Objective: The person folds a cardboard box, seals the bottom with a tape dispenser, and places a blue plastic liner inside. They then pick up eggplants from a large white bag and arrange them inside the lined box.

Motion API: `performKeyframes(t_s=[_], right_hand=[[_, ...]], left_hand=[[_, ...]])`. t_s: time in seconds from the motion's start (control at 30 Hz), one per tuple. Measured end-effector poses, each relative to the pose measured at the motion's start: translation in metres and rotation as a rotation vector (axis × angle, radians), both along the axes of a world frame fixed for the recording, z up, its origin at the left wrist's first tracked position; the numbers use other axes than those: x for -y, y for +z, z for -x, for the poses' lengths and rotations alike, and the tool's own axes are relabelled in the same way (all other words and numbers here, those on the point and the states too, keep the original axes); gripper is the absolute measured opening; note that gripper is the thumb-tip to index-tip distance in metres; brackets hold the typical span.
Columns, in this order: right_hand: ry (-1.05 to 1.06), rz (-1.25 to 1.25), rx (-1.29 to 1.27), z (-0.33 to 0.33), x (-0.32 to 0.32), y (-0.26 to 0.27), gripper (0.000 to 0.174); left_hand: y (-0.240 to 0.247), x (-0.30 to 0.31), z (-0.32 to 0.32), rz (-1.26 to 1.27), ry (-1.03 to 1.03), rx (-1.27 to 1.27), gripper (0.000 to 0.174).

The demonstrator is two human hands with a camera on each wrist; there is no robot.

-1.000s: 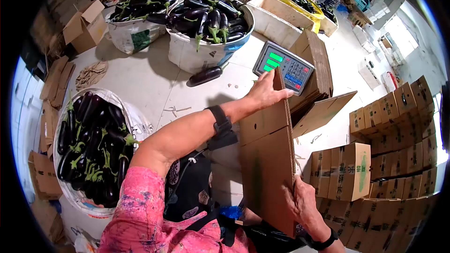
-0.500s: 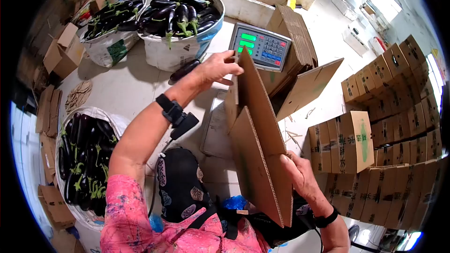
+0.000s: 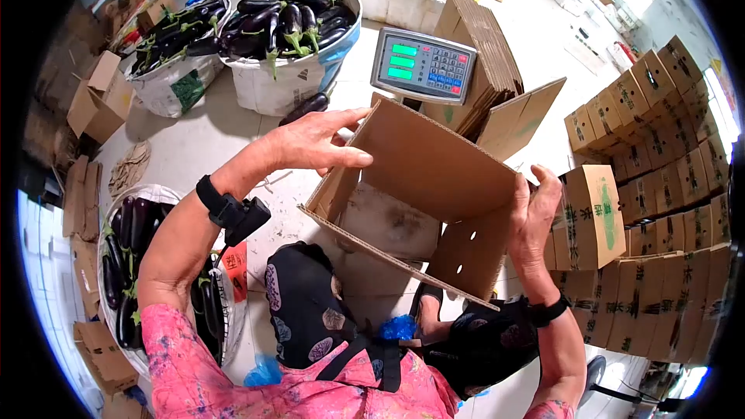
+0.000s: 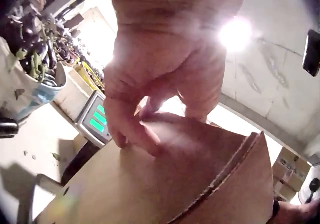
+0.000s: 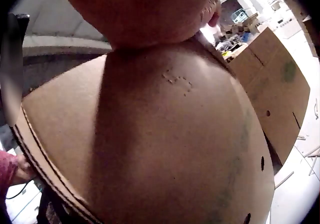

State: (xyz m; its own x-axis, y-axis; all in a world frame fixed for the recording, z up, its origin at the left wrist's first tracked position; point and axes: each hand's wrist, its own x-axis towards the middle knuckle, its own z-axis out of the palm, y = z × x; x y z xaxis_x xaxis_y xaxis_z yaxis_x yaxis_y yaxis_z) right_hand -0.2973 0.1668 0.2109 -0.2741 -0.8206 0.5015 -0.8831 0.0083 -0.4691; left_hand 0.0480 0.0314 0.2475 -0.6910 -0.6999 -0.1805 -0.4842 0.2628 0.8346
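A brown cardboard box point(image 3: 442, 159) stands opened out into a four-sided frame in front of the person, and a pale surface shows through its open middle. At its far left corner the left hand point(image 3: 322, 140) holds the wall's upper edge between thumb and fingers. In the left wrist view, fingertips point(image 4: 135, 144) press against the cardboard point(image 4: 200, 174). On the opposite side, the right hand point(image 3: 535, 221) grips the right wall's edge, thumb along the top. The right wrist view shows this palm point(image 5: 145, 14) close against the outer cardboard panel point(image 5: 175, 134).
Just beyond the box is a scale display point(image 3: 423, 66) with green digits. Flat cardboard sheets point(image 3: 485, 54) stand behind it, one leaning panel point(image 3: 520, 116) beside them. Sacks of eggplants point(image 3: 291, 23) stand at left and back. Taped boxes point(image 3: 652, 217) are stacked at right.
The folded cardboard has been spread from a flat shape into an open box. The left hand has moved left, the right hand up and right, and the box has turned.
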Motion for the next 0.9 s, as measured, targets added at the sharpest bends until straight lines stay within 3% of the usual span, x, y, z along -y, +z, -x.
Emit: performKeyframes(t_s=[0.13, 0.27, 0.3, 0.33, 0.4, 0.5, 0.63, 0.8, 0.87, 0.9], right_hand=[[0.113, 0.091, -0.190, -0.033, 0.007, -0.013, 0.040], [0.044, 0.085, -0.326, -0.040, 0.029, -0.027, 0.045], [0.044, 0.064, -0.355, -0.040, 0.032, -0.027, 0.046], [0.050, 0.065, -0.376, -0.036, 0.035, -0.029, 0.047], [0.055, 0.031, -0.394, -0.036, 0.035, -0.027, 0.050], [0.081, 0.005, -0.383, -0.036, 0.027, -0.027, 0.052], [0.153, 0.019, -0.479, -0.028, 0.019, -0.027, 0.059], [0.163, -0.056, -0.754, -0.027, -0.006, -0.017, 0.057], [0.240, -0.101, -0.865, -0.033, -0.013, -0.007, 0.053], [0.354, -0.116, -0.790, -0.035, -0.018, -0.006, 0.051]], left_hand=[[-0.006, -0.006, -0.013, -0.217, 0.023, -0.160, 0.092], [-0.023, -0.016, -0.012, 0.003, 0.128, -0.179, 0.080], [-0.031, -0.021, -0.002, 0.129, 0.183, -0.199, 0.072], [-0.067, -0.012, 0.003, 0.702, 0.114, -0.217, 0.067], [-0.060, -0.030, 0.023, 0.947, 0.072, 0.088, 0.065], [-0.062, -0.034, 0.048, 0.898, -0.248, 0.447, 0.063], [-0.076, 0.000, 0.033, 0.783, -0.252, 0.233, 0.051], [-0.090, -0.007, 0.030, 1.039, -0.163, 0.073, 0.038], [-0.089, -0.006, 0.029, 1.055, -0.154, 0.045, 0.037], [-0.087, -0.006, 0.029, 1.047, -0.152, 0.044, 0.036]])
